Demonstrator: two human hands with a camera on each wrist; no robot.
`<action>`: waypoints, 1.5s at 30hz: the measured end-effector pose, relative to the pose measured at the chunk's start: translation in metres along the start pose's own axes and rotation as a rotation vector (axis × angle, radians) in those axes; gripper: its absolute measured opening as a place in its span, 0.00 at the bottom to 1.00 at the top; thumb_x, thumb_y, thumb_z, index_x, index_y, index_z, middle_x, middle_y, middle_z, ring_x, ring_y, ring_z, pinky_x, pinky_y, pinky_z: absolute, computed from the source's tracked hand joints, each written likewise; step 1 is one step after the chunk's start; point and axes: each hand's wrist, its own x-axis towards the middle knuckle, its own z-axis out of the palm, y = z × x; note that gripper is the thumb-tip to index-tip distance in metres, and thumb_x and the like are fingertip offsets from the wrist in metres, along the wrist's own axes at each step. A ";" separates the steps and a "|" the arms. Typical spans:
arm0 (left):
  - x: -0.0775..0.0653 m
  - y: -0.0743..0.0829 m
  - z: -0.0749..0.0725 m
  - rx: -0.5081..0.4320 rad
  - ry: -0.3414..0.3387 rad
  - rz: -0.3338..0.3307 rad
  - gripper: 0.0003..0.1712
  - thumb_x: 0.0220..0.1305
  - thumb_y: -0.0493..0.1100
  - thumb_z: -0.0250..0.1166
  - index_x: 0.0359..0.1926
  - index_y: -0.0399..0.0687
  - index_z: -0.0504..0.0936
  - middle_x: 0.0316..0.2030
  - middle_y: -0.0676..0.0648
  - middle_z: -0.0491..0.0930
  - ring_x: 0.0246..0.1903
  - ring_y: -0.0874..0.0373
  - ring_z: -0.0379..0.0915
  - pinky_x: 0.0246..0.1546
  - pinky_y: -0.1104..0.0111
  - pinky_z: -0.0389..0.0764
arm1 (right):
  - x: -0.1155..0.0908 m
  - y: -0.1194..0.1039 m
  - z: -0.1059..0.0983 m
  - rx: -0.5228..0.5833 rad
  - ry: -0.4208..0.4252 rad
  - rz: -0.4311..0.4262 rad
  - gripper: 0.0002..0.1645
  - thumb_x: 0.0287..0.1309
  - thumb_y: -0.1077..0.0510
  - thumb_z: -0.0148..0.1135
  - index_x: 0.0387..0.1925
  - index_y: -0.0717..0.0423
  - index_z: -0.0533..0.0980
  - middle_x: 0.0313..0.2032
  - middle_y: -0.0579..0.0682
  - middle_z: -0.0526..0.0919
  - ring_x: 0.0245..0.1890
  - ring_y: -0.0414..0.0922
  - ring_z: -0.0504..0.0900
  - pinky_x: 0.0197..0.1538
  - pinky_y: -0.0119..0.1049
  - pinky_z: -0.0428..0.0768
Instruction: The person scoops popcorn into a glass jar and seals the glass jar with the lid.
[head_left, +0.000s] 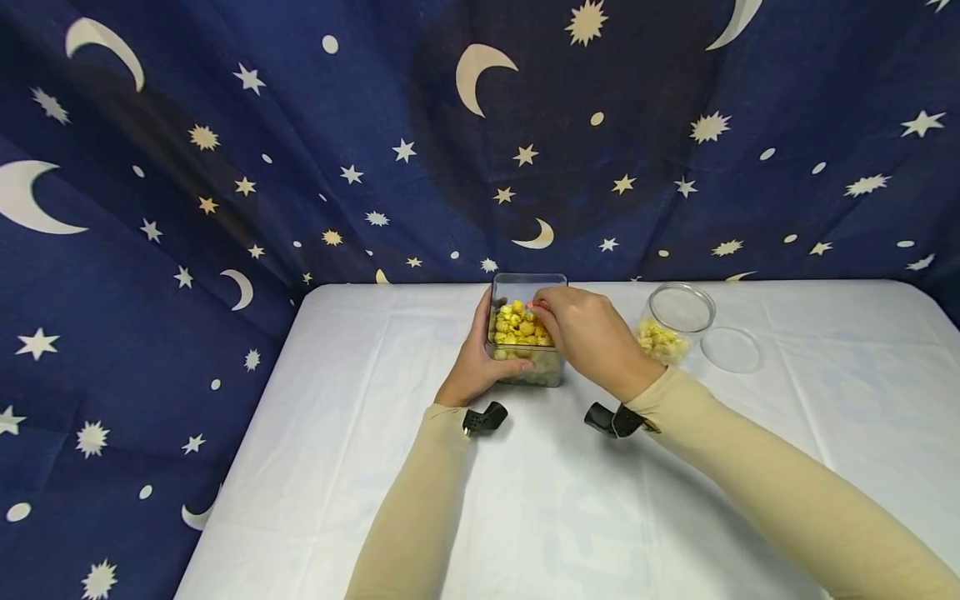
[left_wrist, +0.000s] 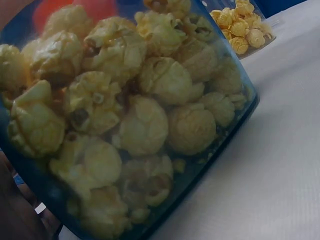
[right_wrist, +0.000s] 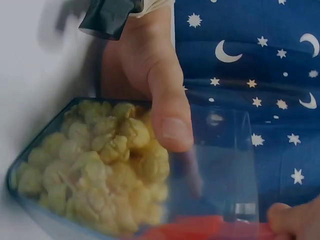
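Observation:
A square clear container point(head_left: 551, 377) of yellow popcorn point(head_left: 519, 323) sits on the table, slightly tilted. My left hand point(head_left: 480, 360) grips its side, thumb across the front wall and fingers around the far side. Over the opening, my right hand point(head_left: 600, 337) pinches the end of a red tool point(right_wrist: 192, 229) that reaches inside the container. Most of this tool is hidden, so its exact kind cannot be told. Through the container wall in the left wrist view, popcorn point(left_wrist: 145, 125) fills the lower part, with a red blur above it.
Right of the container stands a round clear jar point(head_left: 708, 307) with popcorn point(head_left: 662, 342) in it. Beside the jar a round clear lid point(head_left: 757, 357) lies on the white-covered table point(head_left: 360, 433). A blue curtain point(head_left: 420, 100) with moons and stars hangs behind.

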 end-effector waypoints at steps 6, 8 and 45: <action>0.001 0.000 0.000 0.028 -0.013 0.010 0.72 0.49 0.43 0.82 0.81 0.54 0.38 0.76 0.39 0.51 0.74 0.51 0.51 0.72 0.55 0.57 | 0.000 0.003 -0.008 0.056 0.096 0.119 0.09 0.68 0.62 0.62 0.38 0.67 0.82 0.24 0.55 0.81 0.19 0.46 0.75 0.24 0.41 0.74; 0.001 0.001 -0.001 0.040 -0.008 0.012 0.72 0.49 0.45 0.82 0.81 0.53 0.38 0.76 0.40 0.52 0.74 0.52 0.51 0.73 0.56 0.56 | 0.000 0.004 -0.008 0.057 0.093 0.132 0.09 0.68 0.62 0.63 0.38 0.68 0.81 0.25 0.57 0.82 0.19 0.47 0.76 0.24 0.42 0.75; -0.001 0.002 0.000 0.032 -0.006 0.010 0.71 0.49 0.44 0.82 0.81 0.62 0.40 0.78 0.41 0.47 0.72 0.50 0.55 0.71 0.54 0.59 | -0.008 0.006 0.004 0.242 0.084 0.307 0.06 0.66 0.61 0.66 0.34 0.60 0.84 0.15 0.45 0.75 0.12 0.40 0.65 0.18 0.34 0.61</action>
